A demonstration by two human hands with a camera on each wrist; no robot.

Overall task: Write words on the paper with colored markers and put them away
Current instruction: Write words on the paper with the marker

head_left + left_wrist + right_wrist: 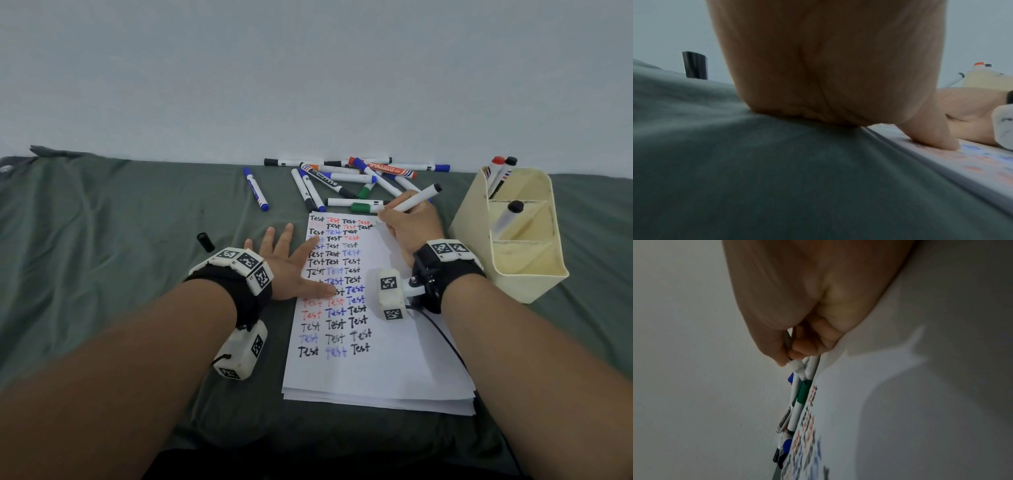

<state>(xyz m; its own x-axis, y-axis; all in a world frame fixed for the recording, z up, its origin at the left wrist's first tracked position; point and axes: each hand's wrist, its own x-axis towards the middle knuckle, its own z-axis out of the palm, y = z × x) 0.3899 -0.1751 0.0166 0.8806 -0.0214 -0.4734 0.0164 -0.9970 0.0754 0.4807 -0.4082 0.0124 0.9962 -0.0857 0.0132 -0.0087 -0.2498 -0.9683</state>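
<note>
My left hand (284, 263) lies flat with its fingers spread and straight, palm on the green cloth (102, 274), index finger and thumb pressing the left edge of the paper (376, 370). My right hand (409, 226) rests at the sheet's top right corner, fingers curled round a white marker (412, 200) with a black end, its uncapped tip down at the top row of words. The paper is the top sheet of a thin white stack, covered in rows of "Test" in black, red and blue. One black cap (206, 242), a short ribbed cylinder, lies alone on the cloth left of my hand. Beyond the paper sits a loose pile of markers (349, 178), more than a dozen slim white barrels with black, blue, green and orange-red caps; one blue marker (256, 188) lies apart. The cream plastic organizer (527, 274) on my right holds three markers in its compartments.
</note>
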